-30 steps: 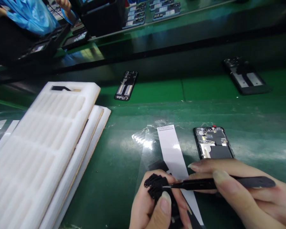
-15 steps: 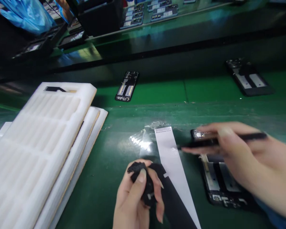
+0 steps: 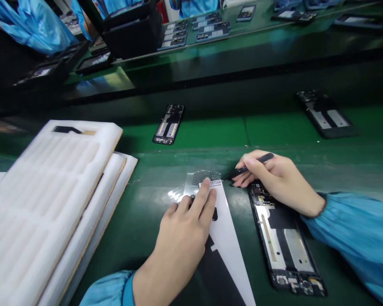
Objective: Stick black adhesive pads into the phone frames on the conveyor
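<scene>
Green worktop (image 3: 274, 131) | phone housing (image 3: 284, 242) lying just below right hand (image 3: 274, 180) | left hand (image 3: 181, 238) no longer clutching the black piece, its fingers (image 3: 204, 191) spreading and pressing white liner strip (image 3: 226, 242) onto clear film (image 3: 181, 191) | right fingers (image 3: 247, 165) pinching black tweezers (image 3: 241, 171) beside the strip's perforated tip

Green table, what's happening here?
A person in blue sleeves is working at a green bench. Their left hand presses its fingers down on a white strip lying by some clear film. Their right hand holds black tweezers, close to a phone frame. White foam trays are stacked on the left.
</scene>
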The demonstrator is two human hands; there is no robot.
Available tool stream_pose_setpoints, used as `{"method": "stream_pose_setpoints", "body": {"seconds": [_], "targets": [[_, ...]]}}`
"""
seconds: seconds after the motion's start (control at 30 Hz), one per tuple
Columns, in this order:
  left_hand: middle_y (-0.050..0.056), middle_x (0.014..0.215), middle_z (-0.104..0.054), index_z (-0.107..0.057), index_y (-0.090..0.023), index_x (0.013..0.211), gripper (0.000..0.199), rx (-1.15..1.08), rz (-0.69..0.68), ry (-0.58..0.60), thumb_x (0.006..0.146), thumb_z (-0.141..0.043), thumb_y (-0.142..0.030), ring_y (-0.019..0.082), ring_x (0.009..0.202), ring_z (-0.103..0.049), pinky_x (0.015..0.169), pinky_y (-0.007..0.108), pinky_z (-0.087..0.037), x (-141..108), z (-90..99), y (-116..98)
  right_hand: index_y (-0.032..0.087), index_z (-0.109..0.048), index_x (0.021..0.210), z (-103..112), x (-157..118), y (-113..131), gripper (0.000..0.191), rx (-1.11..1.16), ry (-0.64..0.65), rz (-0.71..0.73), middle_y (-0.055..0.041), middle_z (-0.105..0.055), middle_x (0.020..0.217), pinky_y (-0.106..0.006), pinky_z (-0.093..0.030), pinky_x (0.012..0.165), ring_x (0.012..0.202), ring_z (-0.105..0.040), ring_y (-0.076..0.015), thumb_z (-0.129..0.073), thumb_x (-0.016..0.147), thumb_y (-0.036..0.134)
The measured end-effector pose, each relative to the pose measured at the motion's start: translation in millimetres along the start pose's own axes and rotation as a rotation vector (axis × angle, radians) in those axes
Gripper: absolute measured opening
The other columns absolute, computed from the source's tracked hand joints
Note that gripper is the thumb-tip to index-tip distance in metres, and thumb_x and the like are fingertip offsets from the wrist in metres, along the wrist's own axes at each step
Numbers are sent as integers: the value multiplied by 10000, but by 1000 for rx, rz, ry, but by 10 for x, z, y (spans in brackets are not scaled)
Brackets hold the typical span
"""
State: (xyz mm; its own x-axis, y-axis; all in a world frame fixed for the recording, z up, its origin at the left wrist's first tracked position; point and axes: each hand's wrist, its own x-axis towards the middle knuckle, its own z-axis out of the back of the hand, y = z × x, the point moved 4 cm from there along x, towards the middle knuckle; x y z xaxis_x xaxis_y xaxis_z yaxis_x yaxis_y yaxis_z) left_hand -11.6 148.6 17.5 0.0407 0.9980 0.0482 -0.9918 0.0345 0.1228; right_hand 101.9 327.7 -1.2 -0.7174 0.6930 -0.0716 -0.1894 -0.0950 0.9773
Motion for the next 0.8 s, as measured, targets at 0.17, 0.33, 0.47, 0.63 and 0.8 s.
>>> {"method": "stream_pose_setpoints", "body": {"seconds": [0.17, 0.33, 0.47, 0.63, 0.8], "targets": [[88, 1423, -602, -590, -130, 1368, 735, 24, -46, -1, 689, -414, 89, 247, 792, -699, 530, 357, -621, 103, -51, 12, 194, -704, 717, 17, 18, -23, 483, -23, 105, 1, -65, -748, 728, -257, -650, 648, 687, -768, -184, -547, 967, 576], [116, 1395, -624, -591, -119, 1369, 699, -21, -87, 16, 723, -405, 73, 259, 802, -702, 553, 379, -633, 127, -75, 47, 200, -743, 659, 64, 15, -13, 505, -79, 75, 27, -84, -751, 875, -241, -649, 648, 712, -760, -173, -541, 982, 532], [127, 1380, -638, -583, -118, 1380, 701, -35, -108, 22, 730, -404, 71, 268, 801, -700, 553, 388, -633, 152, -68, 52, 202, -765, 664, 77, 5, -10, 506, -116, 83, 57, -89, -748, 911, -238, -649, 641, 729, -753, -175, -532, 993, 508], [141, 1399, -621, -559, -111, 1401, 686, -34, -116, 50, 755, -410, 67, 278, 822, -696, 562, 399, -632, 150, -93, 54, 209, -752, 717, 60, -18, 14, 456, -114, 106, 110, -69, -741, 888, -221, -644, 654, 721, -753, -157, -507, 1018, 449], [151, 1397, -620, -563, -100, 1394, 689, -29, -122, 42, 745, -408, 74, 283, 817, -695, 545, 398, -625, 148, -103, 53, 199, -757, 732, 67, -33, 18, 449, -139, 106, 129, -69, -739, 898, -209, -639, 654, 707, -755, -146, -501, 1025, 424]]}}
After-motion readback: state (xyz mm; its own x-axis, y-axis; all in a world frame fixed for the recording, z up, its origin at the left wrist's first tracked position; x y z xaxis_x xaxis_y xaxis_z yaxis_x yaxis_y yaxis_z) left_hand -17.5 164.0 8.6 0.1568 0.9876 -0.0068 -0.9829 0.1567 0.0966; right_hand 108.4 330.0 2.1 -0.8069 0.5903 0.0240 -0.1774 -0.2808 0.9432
